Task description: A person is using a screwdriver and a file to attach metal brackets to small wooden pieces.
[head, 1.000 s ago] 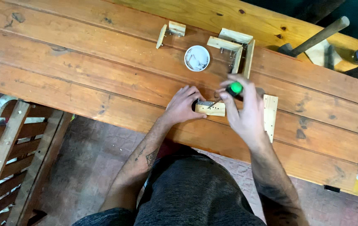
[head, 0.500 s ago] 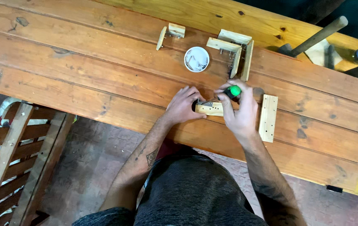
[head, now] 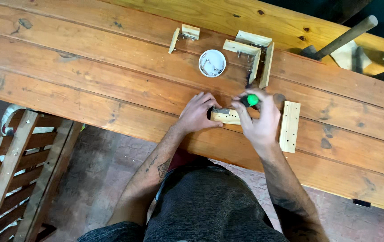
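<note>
A long table (head: 88, 85) of broad reddish-brown planks fills most of what I can see, with a slatted wooden frame (head: 17, 175) standing off its near-left edge above a paved floor. The person leans in over the near edge.

Well beyond the hands, at the far side, sit an assembled corner of pale wooden strips joined with metal brackets (head: 252, 56) and a smaller pair of pale blocks hinged at an angle (head: 183, 36). Between them lies a small round white dish of screws (head: 212, 62). A wooden-handled hammer (head: 340, 40) lies toward the far right corner. Just right of the hands lies a flat pale wooden slat with drilled holes (head: 289, 126).

The thing being worked is a short pale wooden block with a small metal bracket on top (head: 225, 115), lying flat on the table near the middle, between the two hands. The left hand (head: 198, 113) presses down on its left end, fingers spread over the block and bracket, pinning rather than gripping. The right hand (head: 259, 121) is closed firmly round a screwdriver with a green-capped black handle (head: 249, 100), the tip hidden behind the fingers where it points toward the bracket.

Compared with a second ago the right hand has dropped closer to the block and the green cap sits lower and nearer the left hand, while the block has not shifted. I take that to mean the driver is now seated and a screw is being turned into the bracket.
</note>
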